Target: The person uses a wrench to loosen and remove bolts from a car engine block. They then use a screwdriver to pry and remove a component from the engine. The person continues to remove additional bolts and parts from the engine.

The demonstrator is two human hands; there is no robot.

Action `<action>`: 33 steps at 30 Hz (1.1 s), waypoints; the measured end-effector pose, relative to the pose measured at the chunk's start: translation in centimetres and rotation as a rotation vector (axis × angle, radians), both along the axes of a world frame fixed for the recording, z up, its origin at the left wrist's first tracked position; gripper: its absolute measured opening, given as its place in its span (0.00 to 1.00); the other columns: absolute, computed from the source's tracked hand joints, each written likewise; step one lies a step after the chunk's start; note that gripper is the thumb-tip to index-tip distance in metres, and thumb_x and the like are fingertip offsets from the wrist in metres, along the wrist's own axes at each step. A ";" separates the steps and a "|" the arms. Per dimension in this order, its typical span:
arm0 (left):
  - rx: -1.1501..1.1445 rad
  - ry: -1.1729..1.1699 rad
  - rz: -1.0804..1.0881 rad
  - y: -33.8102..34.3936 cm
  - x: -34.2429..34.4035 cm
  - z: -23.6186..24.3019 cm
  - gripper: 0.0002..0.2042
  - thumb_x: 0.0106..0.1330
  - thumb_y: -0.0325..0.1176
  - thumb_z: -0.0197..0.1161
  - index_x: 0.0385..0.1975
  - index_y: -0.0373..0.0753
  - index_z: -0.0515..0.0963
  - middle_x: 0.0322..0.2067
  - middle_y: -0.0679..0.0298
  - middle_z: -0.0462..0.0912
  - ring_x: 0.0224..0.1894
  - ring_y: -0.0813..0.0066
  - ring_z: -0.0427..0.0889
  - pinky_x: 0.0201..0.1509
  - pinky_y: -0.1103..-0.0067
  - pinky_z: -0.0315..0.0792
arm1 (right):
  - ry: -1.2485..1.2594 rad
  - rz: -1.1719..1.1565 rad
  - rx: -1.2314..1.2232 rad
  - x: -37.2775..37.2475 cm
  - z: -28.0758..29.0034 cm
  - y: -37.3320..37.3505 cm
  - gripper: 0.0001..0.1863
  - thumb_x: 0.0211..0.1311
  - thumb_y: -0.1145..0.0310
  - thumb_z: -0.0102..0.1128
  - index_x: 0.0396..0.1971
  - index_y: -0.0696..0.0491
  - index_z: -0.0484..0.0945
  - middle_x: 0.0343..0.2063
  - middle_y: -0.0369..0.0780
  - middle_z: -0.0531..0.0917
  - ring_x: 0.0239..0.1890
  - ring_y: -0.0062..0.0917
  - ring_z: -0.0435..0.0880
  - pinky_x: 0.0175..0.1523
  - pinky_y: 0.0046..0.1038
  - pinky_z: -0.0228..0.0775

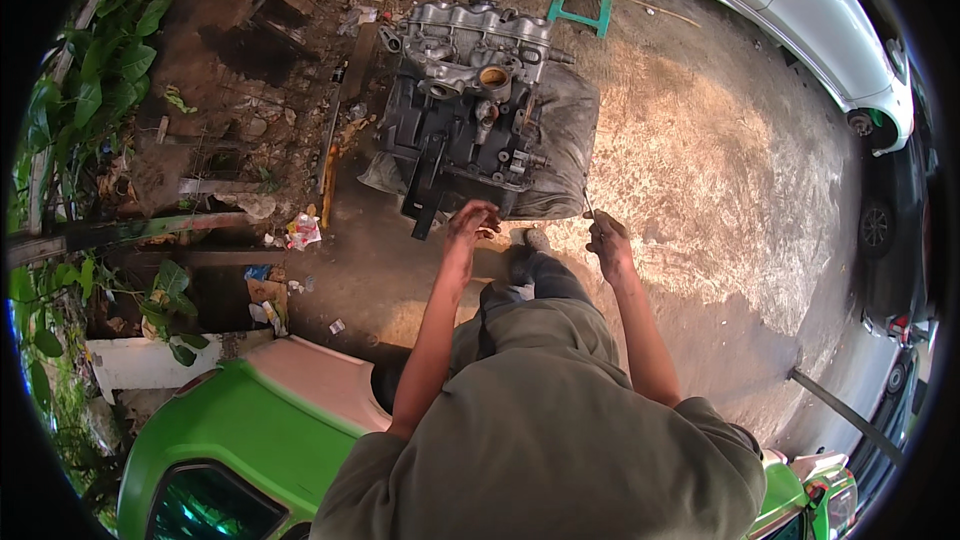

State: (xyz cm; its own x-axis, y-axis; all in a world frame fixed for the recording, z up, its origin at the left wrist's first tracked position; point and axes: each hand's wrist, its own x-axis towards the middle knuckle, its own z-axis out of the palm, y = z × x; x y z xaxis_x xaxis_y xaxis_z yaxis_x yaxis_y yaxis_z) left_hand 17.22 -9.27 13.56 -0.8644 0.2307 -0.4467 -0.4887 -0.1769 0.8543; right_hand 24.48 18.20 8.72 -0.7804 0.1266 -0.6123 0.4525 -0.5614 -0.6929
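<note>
Faced grey-black metal engine (470,110), upper centre.
Pinched slim metallic rod (588,204) in right grip (610,240); held left grip (470,226) half-uncurled near engine.

A green stool (606,10) stands on sunlit concrete (700,200).

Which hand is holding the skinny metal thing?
The right hand: a thin tool pokes up from it. No tool shows in the left hand, nearer the engine.

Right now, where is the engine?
In the head view, the engine sits upper centre, beyond the left hand, with the green stool off its upper right.
</note>
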 end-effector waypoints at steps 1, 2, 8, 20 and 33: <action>-0.006 0.010 0.030 -0.5 -0.4 0.4 0.11 0.70 0.42 0.59 0.40 0.42 0.79 0.32 0.67 0.81 0.37 0.78 0.80 0.44 0.78 0.71 | 0.039 0.023 0.024 -1.1 -0.1 -0.2 0.13 0.73 0.60 0.53 0.44 0.54 0.77 0.20 0.26 0.67 0.20 0.11 0.62 0.28 0.19 0.60; -0.011 0.017 0.061 -0.9 -0.6 0.7 0.10 0.70 0.41 0.58 0.40 0.42 0.79 0.32 0.67 0.82 0.37 0.78 0.81 0.45 0.78 0.70 | 0.055 0.041 0.052 -2.3 -0.2 -0.6 0.12 0.73 0.61 0.53 0.43 0.54 0.77 0.20 0.27 0.68 0.21 0.11 0.64 0.29 0.19 0.60; 0.009 0.039 0.223 -2.9 -1.2 1.2 0.09 0.69 0.38 0.59 0.41 0.41 0.78 0.32 0.67 0.81 0.37 0.76 0.81 0.44 0.79 0.70 | 0.188 0.244 0.124 -9.1 -0.1 -2.3 0.08 0.72 0.65 0.54 0.40 0.53 0.76 0.24 0.31 0.76 0.24 0.13 0.69 0.31 0.18 0.58; 0.074 0.006 0.082 -8.2 -5.3 -0.6 0.10 0.70 0.40 0.58 0.42 0.42 0.79 0.33 0.67 0.82 0.37 0.78 0.81 0.43 0.80 0.70 | 0.121 0.114 0.186 -9.7 0.5 -8.1 0.09 0.71 0.61 0.53 0.40 0.51 0.76 0.21 0.30 0.72 0.18 0.14 0.64 0.24 0.21 0.54; -0.026 0.143 -0.200 -20.6 -11.1 0.1 0.10 0.74 0.38 0.55 0.44 0.40 0.79 0.34 0.68 0.82 0.39 0.81 0.80 0.44 0.82 0.71 | 0.107 0.074 0.189 -8.7 1.1 -25.2 0.09 0.71 0.66 0.54 0.44 0.55 0.75 0.25 0.33 0.76 0.19 0.16 0.70 0.24 0.21 0.62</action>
